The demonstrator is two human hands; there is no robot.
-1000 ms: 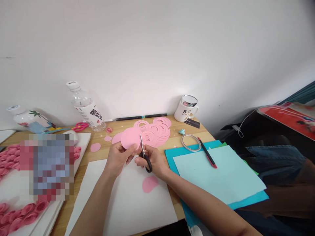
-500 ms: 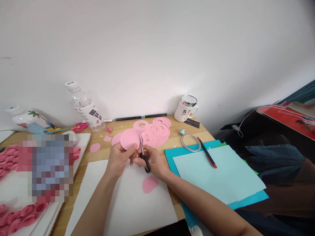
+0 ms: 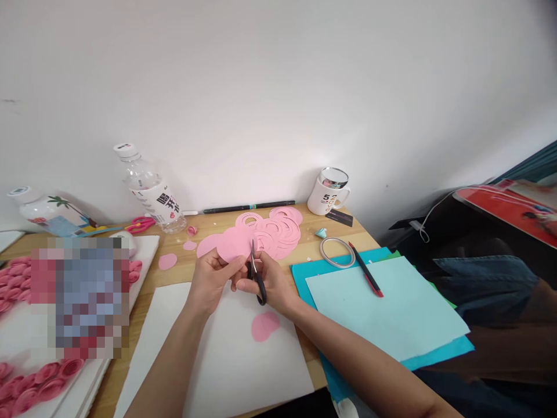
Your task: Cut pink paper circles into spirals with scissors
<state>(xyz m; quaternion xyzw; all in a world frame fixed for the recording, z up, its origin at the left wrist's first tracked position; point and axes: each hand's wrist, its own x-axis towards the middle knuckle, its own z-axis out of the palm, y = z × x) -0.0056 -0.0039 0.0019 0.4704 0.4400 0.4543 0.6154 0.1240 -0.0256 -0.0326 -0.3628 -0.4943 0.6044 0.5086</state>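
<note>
- Head view: the left hand (image 3: 211,281) pinches a pink paper disc (image 3: 234,241) between thumb and fingers, above the far edge of a white sheet (image 3: 226,366).
- Right hand (image 3: 270,281) is wrapped around black-handled scissors (image 3: 260,284), blades pointing away at the disc's right edge; whether they are parted, I cannot tell.
- Left fingertips sit close to the blades, so a slip of the thin paper could bring a nick.
- Turning the disc unevenly could make a cut wander off its curve.
- Pink paper rings (image 3: 287,232) lie just beyond; a low blade might snag them.
- Wooden desk (image 3: 365,237) meets a pale wall (image 3: 278,104), with a bottle (image 3: 159,200) and a mug (image 3: 322,197) near it.
- Rightward, a pen (image 3: 368,273) rests across pale blue paper (image 3: 387,313), beside a tape roll (image 3: 338,266).
- Leftward, pink paper roses (image 3: 50,389) edge a board, partly hidden by a pixelated patch.
</note>
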